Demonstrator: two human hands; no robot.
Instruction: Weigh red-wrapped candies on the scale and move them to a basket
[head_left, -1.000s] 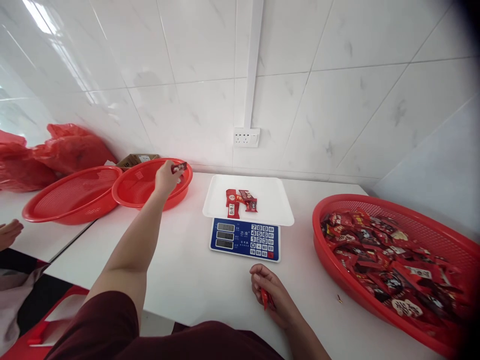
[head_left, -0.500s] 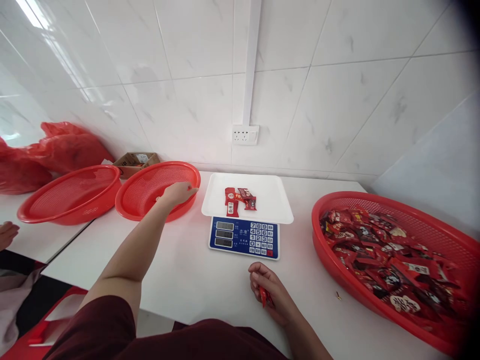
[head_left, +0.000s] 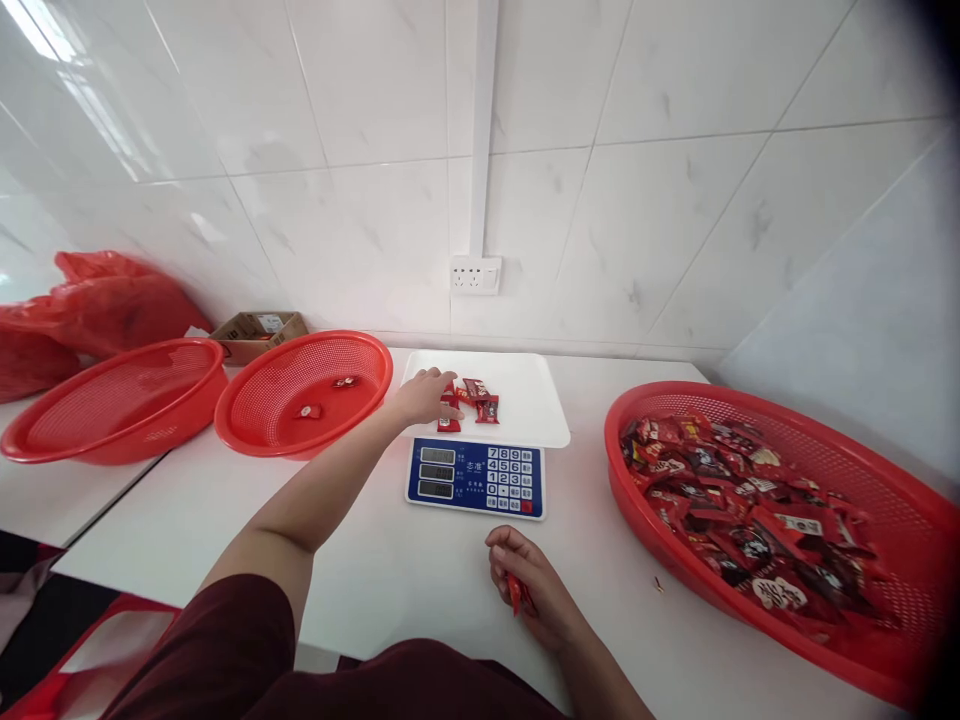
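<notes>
Switching from basket (head_left: 277, 375) to tray (head_left: 532, 400), you're spreading your left hand (head_left: 429, 395) over packets (head_left: 487, 409), right hand (head_left: 534, 582) clutching red wrapping (head_left: 514, 593).

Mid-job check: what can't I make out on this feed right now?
All in the head view:
Display: digits too faint and small.
Red packet: mostly hidden by the right hand.
Tray's left packets: partly covered by the left hand.
Right basket: right end lost at dark edge; anything beneath its top packets hidden.
</notes>
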